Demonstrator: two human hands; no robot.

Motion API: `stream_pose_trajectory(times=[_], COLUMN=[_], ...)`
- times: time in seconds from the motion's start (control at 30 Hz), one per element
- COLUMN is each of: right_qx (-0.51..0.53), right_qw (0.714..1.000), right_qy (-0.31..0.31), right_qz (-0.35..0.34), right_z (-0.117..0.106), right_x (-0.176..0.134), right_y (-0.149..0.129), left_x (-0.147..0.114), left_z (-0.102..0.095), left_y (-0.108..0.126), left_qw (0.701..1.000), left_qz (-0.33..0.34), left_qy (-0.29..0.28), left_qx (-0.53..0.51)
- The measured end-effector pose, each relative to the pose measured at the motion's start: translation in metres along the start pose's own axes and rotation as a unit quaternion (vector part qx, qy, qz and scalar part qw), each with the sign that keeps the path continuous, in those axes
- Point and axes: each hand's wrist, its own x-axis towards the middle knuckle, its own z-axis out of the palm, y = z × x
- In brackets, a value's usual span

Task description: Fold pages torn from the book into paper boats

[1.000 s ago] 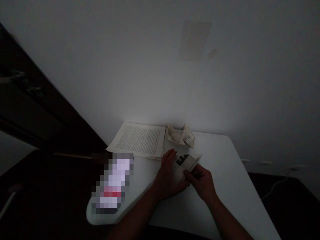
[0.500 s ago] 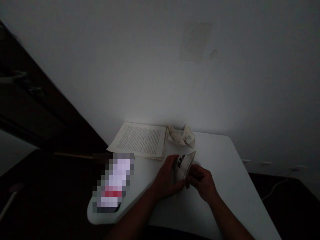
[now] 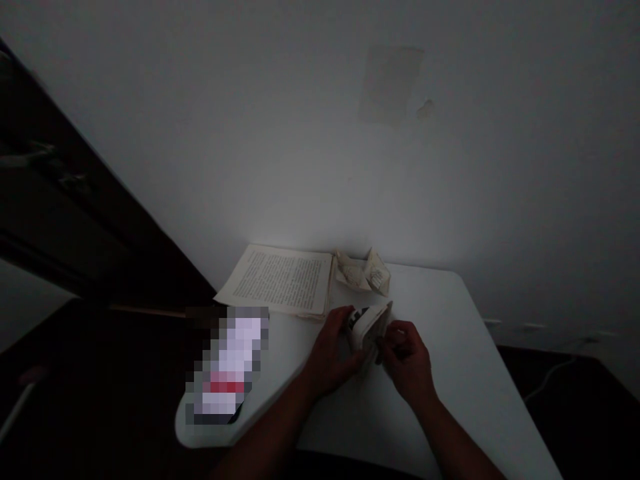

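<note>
Head view: left hand [image 3: 330,357] holds small off-white folded paper with dark print [image 3: 367,327] by its left side; right hand [image 3: 407,363] pinches its right edge. Paper sits between the hands, over white worktop [image 3: 465,380]. Beyond hands: cream pointed folded-paper piece [image 3: 353,274], beside stack of cream printed pages [image 3: 280,280]. Pixelated bright oblong [image 3: 233,363] left of left hand.
</note>
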Motion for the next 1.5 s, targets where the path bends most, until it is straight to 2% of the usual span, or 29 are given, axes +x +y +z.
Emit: stream_pose_trajectory(times=[0.13, 0.5, 0.83, 1.07, 1.3, 1.5], right_qx=[-0.051, -0.113, -0.121, -0.133, -0.181, -0.207], right_qw=[0.998, 0.991, 0.989, 0.987, 0.972, 0.963], right_qy=[0.032, -0.058, -0.070, -0.066, -0.065, -0.047], right_qz=[-0.009, -0.042, -0.054, -0.056, -0.136, -0.165], right_z=[-0.001, -0.010, -0.010, -0.011, -0.012, -0.015], right_x=[-0.001, 0.004, 0.005, 0.003, 0.007, 0.009], right_y=[0.004, 0.009, 0.004, 0.005, 0.004, 0.007], left_x=[-0.001, -0.002, -0.003, -0.003, 0.001, 0.001], left_z=[0.000, 0.001, -0.001, -0.001, -0.003, -0.004], left_y=[-0.001, -0.002, -0.001, -0.001, -0.003, -0.005], left_qw=[1.000, 1.000, 1.000, 0.994, 0.983, 0.981], left_qz=[-0.006, -0.001, -0.003, -0.044, -0.075, -0.085], left_qy=[0.003, 0.019, 0.018, 0.026, 0.050, 0.053], left_qx=[-0.009, -0.009, -0.010, -0.092, -0.158, -0.167])
